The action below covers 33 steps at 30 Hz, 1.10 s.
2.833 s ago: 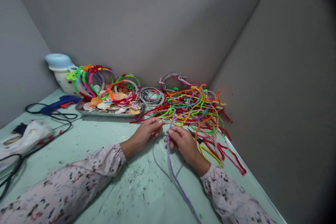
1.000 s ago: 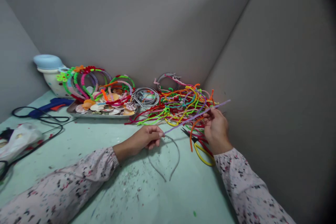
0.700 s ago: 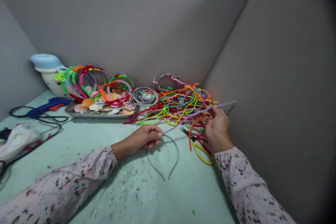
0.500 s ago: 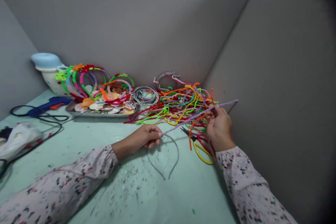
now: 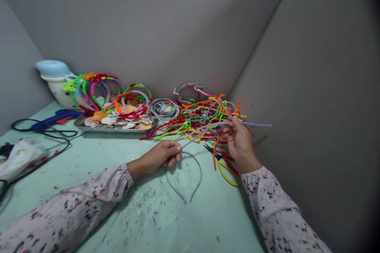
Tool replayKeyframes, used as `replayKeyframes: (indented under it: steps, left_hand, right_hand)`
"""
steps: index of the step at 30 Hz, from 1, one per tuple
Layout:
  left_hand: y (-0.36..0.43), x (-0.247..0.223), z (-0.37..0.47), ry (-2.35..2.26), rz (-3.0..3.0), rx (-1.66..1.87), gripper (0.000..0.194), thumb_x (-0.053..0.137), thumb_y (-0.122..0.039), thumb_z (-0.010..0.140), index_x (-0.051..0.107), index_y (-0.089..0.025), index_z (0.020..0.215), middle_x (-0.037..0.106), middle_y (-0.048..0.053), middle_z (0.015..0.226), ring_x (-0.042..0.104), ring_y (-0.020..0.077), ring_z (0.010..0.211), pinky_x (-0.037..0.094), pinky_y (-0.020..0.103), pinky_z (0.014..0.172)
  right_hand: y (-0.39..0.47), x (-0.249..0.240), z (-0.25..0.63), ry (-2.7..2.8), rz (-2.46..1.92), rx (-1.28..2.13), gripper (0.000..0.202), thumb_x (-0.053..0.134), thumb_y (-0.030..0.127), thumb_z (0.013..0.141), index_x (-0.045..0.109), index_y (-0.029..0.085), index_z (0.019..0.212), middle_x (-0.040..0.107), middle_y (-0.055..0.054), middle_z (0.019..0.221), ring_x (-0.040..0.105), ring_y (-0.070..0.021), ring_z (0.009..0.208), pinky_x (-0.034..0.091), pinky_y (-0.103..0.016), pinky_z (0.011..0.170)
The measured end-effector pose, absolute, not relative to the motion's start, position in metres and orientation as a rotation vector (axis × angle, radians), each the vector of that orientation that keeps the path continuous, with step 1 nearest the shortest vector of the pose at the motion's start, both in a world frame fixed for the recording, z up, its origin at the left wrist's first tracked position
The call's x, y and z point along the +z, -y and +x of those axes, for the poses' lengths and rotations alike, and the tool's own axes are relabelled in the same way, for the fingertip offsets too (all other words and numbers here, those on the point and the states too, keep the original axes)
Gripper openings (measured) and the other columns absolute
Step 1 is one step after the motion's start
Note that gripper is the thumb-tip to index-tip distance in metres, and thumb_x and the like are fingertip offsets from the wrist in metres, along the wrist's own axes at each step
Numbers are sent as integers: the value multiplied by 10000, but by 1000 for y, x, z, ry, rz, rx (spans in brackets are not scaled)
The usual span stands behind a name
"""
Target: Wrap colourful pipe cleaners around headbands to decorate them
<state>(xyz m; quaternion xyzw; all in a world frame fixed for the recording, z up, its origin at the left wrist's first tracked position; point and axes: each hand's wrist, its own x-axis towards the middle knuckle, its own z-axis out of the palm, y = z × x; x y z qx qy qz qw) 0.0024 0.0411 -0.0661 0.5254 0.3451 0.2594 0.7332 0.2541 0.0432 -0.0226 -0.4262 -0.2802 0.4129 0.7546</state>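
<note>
A long purple pipe cleaner [image 5: 204,129] stretches between my two hands, bowed slightly upward. My left hand [image 5: 168,153] pinches its left end between thumb and forefinger. Farther along, my right hand [image 5: 240,140] grips it with closed fingers, and a free length sticks out to the right. On the table just below my left hand lies a thin grey metal headband [image 5: 199,170], its top partly covered by that hand. Scissors with yellow handles [image 5: 228,174] lie beside my right wrist, next to an orange pipe cleaner [image 5: 214,154].
Behind my hands is a tangled heap of colourful pipe cleaners [image 5: 202,114]. Bare metal headbands [image 5: 164,108] stand left of it. A metal tray [image 5: 115,129] holds seashells and wrapped headbands [image 5: 95,91]. Farther left are a blue glue gun [image 5: 53,120], its black cord and a blue-lidded bottle [image 5: 55,83].
My right hand has slid left along the purple pipe cleaner, closer to my left hand. The strand now bows, and its free right end has dropped lower. My left hand is almost still.
</note>
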Motion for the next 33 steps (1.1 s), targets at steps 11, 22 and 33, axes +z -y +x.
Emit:
replayKeyframes:
  steps: [11,22,33]
  left_hand:
    - [-38,-61,3,-799,1136,557,300,580,-398,820,516,-129,705,569,-1,615,416,27,385,236,154,356]
    - [-40,-68,1,-759,1176,522,332,536,-423,849,536,-127,698,560,3,607,430,41,409,250,166,374]
    - [-40,-68,2,-784,1178,547,354,532,-440,846,544,-131,674,547,-7,565,417,45,396,233,186,372]
  right_hand:
    - [-39,-13,257,726,-944,971,166,675,303,758,668,143,799,622,19,631,528,-46,451,429,-122,370]
    - [-37,-4,268,769,-1050,1002,190,677,315,763,691,133,815,559,34,531,485,-38,402,359,-94,313]
    - [-35,-2,265,767,-1063,1094,176,680,266,777,690,107,851,605,-7,557,554,-68,442,453,-106,369]
